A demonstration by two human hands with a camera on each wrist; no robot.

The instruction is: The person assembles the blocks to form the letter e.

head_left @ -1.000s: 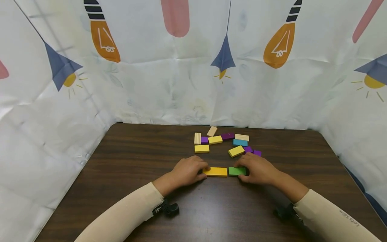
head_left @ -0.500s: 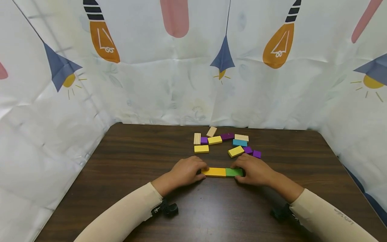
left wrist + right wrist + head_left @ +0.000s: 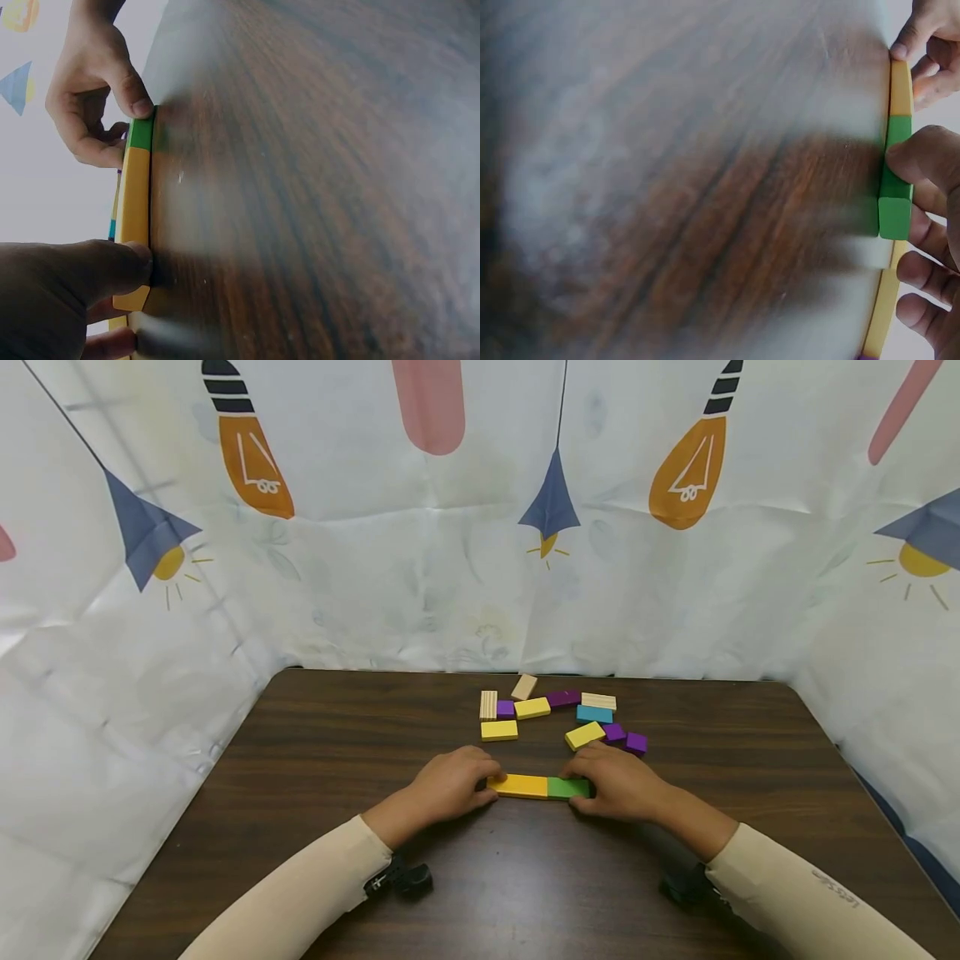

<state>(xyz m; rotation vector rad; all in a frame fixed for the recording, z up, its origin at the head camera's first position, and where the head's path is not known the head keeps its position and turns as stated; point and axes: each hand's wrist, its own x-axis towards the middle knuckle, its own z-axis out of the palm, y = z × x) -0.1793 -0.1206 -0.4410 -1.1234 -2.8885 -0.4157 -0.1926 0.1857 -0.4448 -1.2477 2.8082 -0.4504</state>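
A long yellow-orange block (image 3: 522,786) and a shorter green block (image 3: 567,787) lie flat on the dark wood table, end to end and touching in one straight row. My left hand (image 3: 446,783) pinches the outer end of the yellow-orange block between thumb and fingers. At the other end, my right hand (image 3: 622,783) pinches the green block the same way. The left wrist view shows the left thumb (image 3: 135,262) against the near side of the yellow-orange block. In the right wrist view, the right thumb (image 3: 904,161) presses the side of the green block.
Beyond the hands lie several loose blocks: yellow (image 3: 499,731), purple (image 3: 636,743), blue (image 3: 594,714) and plain wood (image 3: 488,705). One yellow block (image 3: 585,736) is close to the right hand's fingers. A printed white curtain (image 3: 420,585) hangs behind the table (image 3: 360,710).
The right hand has slid the green block left, closing its gap to the yellow-orange block. Then both hands have shifted slightly left with the joined blocks.
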